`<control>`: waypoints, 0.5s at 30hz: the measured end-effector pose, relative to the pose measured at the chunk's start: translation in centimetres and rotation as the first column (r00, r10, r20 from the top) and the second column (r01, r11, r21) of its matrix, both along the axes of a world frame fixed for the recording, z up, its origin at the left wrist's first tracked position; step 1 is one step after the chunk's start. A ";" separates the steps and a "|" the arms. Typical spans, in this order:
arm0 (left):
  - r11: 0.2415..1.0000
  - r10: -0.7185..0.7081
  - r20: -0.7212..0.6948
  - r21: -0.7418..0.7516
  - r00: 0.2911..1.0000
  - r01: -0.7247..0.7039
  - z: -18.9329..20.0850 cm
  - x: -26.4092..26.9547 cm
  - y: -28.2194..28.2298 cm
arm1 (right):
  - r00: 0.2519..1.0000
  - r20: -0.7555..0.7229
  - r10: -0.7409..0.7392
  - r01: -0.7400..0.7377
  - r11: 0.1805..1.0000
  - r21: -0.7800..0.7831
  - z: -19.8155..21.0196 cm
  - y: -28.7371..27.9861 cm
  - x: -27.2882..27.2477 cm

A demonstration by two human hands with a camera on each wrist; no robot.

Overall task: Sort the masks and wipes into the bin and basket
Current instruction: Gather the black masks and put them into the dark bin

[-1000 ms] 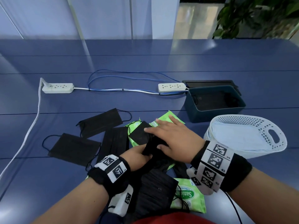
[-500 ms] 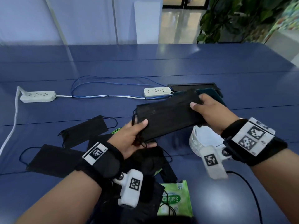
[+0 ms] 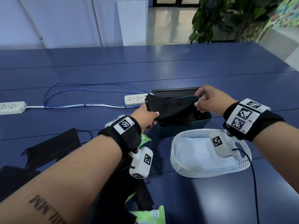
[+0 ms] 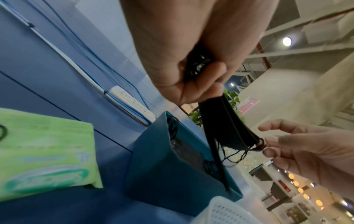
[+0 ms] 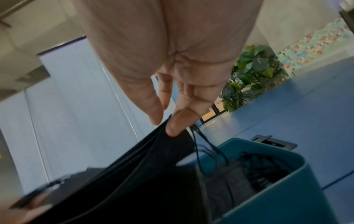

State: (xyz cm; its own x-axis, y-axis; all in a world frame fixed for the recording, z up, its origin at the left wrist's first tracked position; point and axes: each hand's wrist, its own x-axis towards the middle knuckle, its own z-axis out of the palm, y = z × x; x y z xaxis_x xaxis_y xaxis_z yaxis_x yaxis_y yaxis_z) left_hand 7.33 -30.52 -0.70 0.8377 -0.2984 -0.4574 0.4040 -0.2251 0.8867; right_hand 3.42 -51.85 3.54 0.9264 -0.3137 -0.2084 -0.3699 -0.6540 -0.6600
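Blue tabletop carries a teal bin at far right, a white basket just nearer. Over the bin, a limp stack of black masks hangs between left hand, clenched on one end, and right hand, pinching the other; light, floppy, best held by its ends

teal bin mouth blocked by held black masks; white basket opening clear from above
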 end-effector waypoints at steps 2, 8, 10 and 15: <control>0.999 -0.049 -0.007 -0.011 0.999 0.048 -0.5 0.5 -1.7 | 0.996 -0.084 0.025 -0.031 0.997 -0.068 -1.0 -1.2 0.7; 0.953 0.062 -0.117 -0.289 0.991 -0.093 -0.3 1.9 -4.5 | 0.994 -0.072 -0.082 0.074 0.992 -0.099 -2.6 -4.7 1.1; 0.926 0.058 -0.117 -0.365 0.991 -0.098 0.0 2.2 -4.7 | 0.988 -0.114 -0.105 0.102 0.994 -0.037 -3.0 -5.9 1.3; 0.935 0.019 -0.097 -0.351 0.995 -0.053 -0.4 2.2 -5.2 | 0.982 -0.091 -0.167 0.190 0.877 0.441 -4.2 -6.7 1.9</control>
